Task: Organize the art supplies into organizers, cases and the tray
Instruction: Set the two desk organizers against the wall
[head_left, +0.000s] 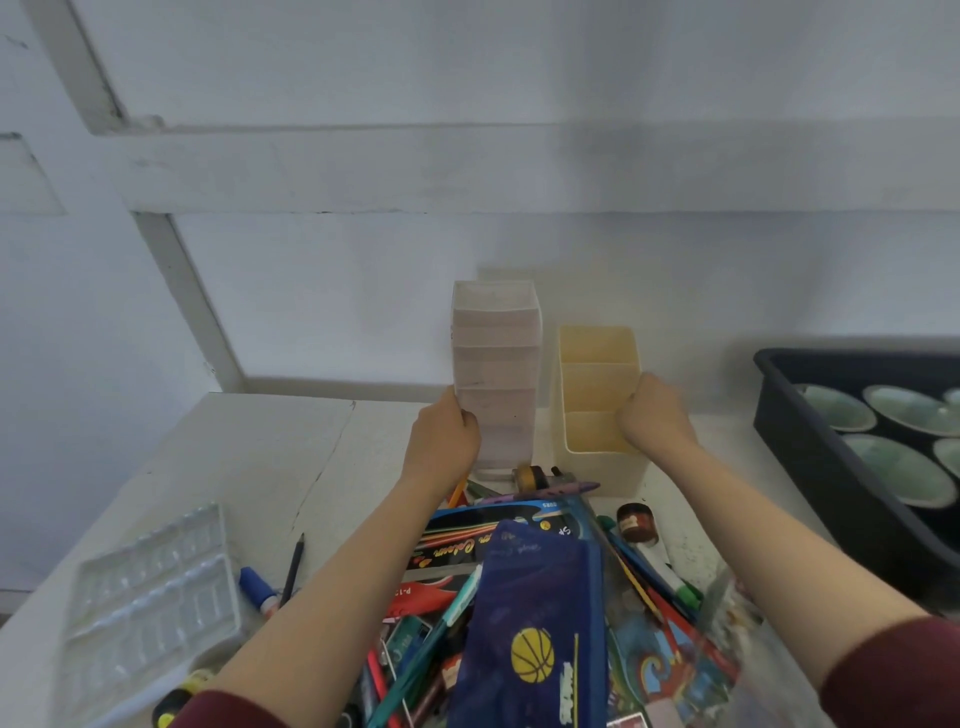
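White counter (260, 457) by wall. Left hand (445, 436) grips pink organizer (496, 364), right hand (655, 415) grips cream organizer (597, 400): likely positioning them. Next: load supply pile (524, 587) lying nearer than both hands

- I have both arms stretched away from me, roughly parallel, with the hands at about the same far reach.
- My left hand (444, 439) is seen from the back, knuckles up. Its fingers are curled round the near left edge of the white drawer tower (496, 364).
- My right hand (657, 415) is also back-up, and its fingers hook over the right wall of the cream organizer (597, 358).
- The left forearm (332, 582) is bare and runs from the near left toward the middle.
- The right forearm (779, 530) is bare and runs from the near right, angled inward.
- The dark red left sleeve (223, 712) and right sleeve (893, 670) sit pushed up near the elbows.
- Both wrists look straight.
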